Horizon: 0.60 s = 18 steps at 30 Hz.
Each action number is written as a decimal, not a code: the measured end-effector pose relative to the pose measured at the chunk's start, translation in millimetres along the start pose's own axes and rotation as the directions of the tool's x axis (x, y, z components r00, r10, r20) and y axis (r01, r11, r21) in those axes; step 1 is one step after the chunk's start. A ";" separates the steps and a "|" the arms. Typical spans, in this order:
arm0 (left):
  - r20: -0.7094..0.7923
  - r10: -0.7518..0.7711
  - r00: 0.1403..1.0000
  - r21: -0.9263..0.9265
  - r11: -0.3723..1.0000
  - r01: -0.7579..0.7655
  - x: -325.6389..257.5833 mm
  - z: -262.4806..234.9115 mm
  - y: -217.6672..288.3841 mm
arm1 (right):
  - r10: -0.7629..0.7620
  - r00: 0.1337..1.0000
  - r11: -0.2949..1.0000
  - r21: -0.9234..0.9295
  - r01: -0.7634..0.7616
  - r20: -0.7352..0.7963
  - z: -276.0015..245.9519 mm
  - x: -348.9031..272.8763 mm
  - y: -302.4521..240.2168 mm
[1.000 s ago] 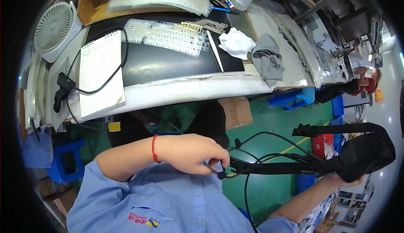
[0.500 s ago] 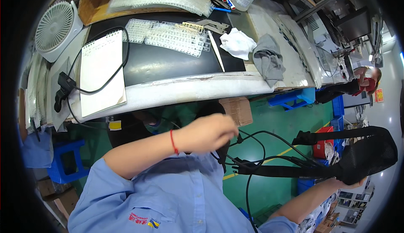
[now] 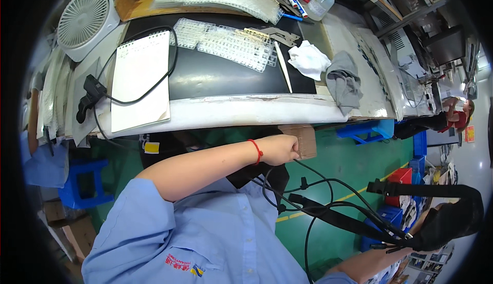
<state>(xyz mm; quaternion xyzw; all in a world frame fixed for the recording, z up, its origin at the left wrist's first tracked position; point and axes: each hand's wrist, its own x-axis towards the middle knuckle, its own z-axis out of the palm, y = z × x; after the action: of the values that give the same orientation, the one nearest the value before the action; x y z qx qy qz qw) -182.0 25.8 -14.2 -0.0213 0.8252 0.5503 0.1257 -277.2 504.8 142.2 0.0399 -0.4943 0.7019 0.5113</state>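
- We see a long desk with a pale near edge, bowed by the lens, above a green floor.
- A black mat covers the middle of the desk.
- Off the desk, on the person's side of its near edge and well to the right, we see black strapped gear held in the air.
- At the desk's near left corner lies an open spiral notebook, a loop of black cord resting across it.
- Clear gridded sheets lie on the mat, toward the far edge.
- A white fan stands at the left edge.
- The person's left hand is just off the near edge, its fingers curled together, pinching a black cable.
- The right hand appears to support the gear, which mostly hides it; we cannot tell how its fingers are set.
- Right of the mat, a grey cloth reaches the near edge, a crumpled white cloth beside it.
- At the far edge we find a green-nozzled bottle.
- A thin red cord bracelet circles the left wrist.
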 end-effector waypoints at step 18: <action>-0.090 0.068 0.994 0.207 0.977 -0.048 -72.2 -47.9 34.5 | 0.165 0.970 0.965 0.175 -0.197 0.181 87.7 16.8 7.5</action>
<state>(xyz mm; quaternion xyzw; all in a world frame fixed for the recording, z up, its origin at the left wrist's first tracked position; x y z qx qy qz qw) -126.9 -11.8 51.0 -0.0107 0.8828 0.4641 0.0711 -330.3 451.9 191.3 0.1015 -0.4666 0.7843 0.3961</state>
